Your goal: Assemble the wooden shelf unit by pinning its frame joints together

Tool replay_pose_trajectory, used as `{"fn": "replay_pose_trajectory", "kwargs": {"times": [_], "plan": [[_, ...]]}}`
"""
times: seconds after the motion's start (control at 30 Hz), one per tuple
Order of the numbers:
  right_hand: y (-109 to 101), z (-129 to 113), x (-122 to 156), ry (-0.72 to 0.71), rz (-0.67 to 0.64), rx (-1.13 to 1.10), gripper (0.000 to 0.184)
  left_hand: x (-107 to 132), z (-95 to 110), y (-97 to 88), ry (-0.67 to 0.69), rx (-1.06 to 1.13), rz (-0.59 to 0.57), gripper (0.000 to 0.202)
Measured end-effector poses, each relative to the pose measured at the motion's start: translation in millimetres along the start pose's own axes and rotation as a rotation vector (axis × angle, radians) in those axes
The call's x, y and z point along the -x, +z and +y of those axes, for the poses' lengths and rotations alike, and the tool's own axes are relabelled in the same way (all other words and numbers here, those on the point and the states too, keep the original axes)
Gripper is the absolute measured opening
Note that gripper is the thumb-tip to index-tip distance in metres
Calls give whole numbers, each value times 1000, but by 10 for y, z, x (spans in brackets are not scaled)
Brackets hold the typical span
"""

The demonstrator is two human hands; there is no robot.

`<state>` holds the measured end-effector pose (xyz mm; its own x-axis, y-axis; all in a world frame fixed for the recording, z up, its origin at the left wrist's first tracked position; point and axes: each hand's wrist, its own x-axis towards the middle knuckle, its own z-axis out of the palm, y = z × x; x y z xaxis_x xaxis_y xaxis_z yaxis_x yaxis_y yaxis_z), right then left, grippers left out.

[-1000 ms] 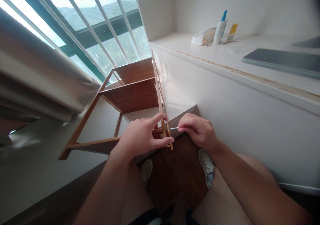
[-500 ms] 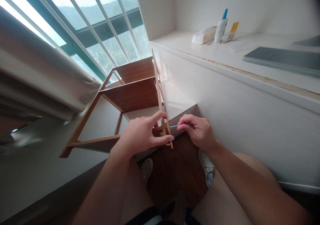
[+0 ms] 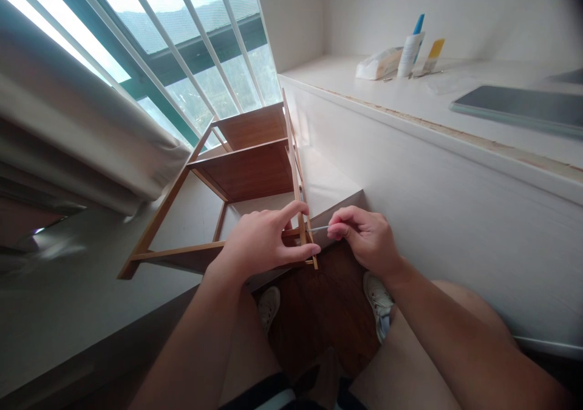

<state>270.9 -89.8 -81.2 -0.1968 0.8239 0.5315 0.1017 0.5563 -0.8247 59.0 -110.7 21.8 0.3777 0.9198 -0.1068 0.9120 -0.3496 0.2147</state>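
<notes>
A wooden shelf rack (image 3: pixel 246 170) with brown panels leans at an angle in front of me. My left hand (image 3: pixel 264 240) grips it near its lower right corner, with thumb and index finger on either side of the wooden post. In a pinch, my right hand (image 3: pixel 364 237) holds a thin metal hex key (image 3: pixel 320 228) by its outer end. The key's shaft points left, its tip meeting the post between my left thumb and index finger. My right fingers hide the other end of the key.
On the white ledge (image 3: pixel 346 82) at right stand a white tube with a blue cap (image 3: pixel 411 51), a soft white packet (image 3: pixel 379 64), a yellow-topped item (image 3: pixel 433 54) and a dark flat device (image 3: pixel 523 107). A curtain (image 3: pixel 91 130) and barred window are at left. My shoes (image 3: pixel 378 300) rest on the dark floor.
The whole view has shifted slightly, so the rack and ledge appear further right. Both hands keep their holds, and the hex key stays at the post.
</notes>
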Motion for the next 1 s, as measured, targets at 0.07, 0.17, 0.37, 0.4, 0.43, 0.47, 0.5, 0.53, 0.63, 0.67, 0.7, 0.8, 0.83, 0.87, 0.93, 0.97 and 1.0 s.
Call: {"fn": "replay_pose_trajectory", "kwargs": {"times": [0.07, 0.17, 0.37, 0.4, 0.43, 0.47, 0.5, 0.53, 0.63, 0.67, 0.7, 0.8, 0.83, 0.87, 0.93, 0.97, 1.0], "plan": [[-21, 16, -15, 13, 20, -19, 9, 3, -2, 4, 0, -9, 9, 57], [-48, 39, -29, 19, 46, -30, 9, -3, -9, 7, 4, -12, 23, 58], [-21, 61, -5, -59, -15, 50, 7, -21, -18, 4, 4, -2, 30, 59], [-14, 62, -1, -76, -28, 59, 7, -20, -16, 5, 4, 0, 28, 60], [-9, 61, 0, -91, -38, 63, 7, -18, -15, 7, 4, 1, 26, 60], [-7, 60, 0, -104, -41, 64, 7, -16, -12, 10, 3, 2, 24, 60], [-9, 59, -2, -113, -38, 66, 6, -14, -11, 12, 3, 2, 24, 60], [-13, 58, -5, -119, -26, 68, 6, -12, -9, 15, 3, 3, 23, 60], [-35, 58, -17, -134, -1, 73, 6, -11, -9, 18, 6, 4, 19, 58], [-43, 58, -22, -144, -6, 71, 6, -11, -10, 19, 6, 4, 18, 58], [-50, 59, -26, -157, -15, 67, 6, -11, -11, 19, 6, 5, 15, 58], [-63, 58, -33, -196, -47, 42, 6, -10, -15, 18, 3, 7, 11, 59], [-65, 57, -34, -202, -52, 27, 6, -10, -15, 17, 4, 8, 9, 59], [-66, 56, -33, -206, -56, 10, 6, -10, -15, 17, 4, 8, 9, 59], [-63, 55, -29, -208, -62, -21, 8, -12, -15, 18, 4, 5, 12, 59], [-60, 57, -26, -208, -62, -31, 9, -14, -15, 19, 5, 3, 13, 60], [-55, 60, -23, -210, -61, -37, 10, -16, -16, 21, 5, 1, 16, 60]]}}
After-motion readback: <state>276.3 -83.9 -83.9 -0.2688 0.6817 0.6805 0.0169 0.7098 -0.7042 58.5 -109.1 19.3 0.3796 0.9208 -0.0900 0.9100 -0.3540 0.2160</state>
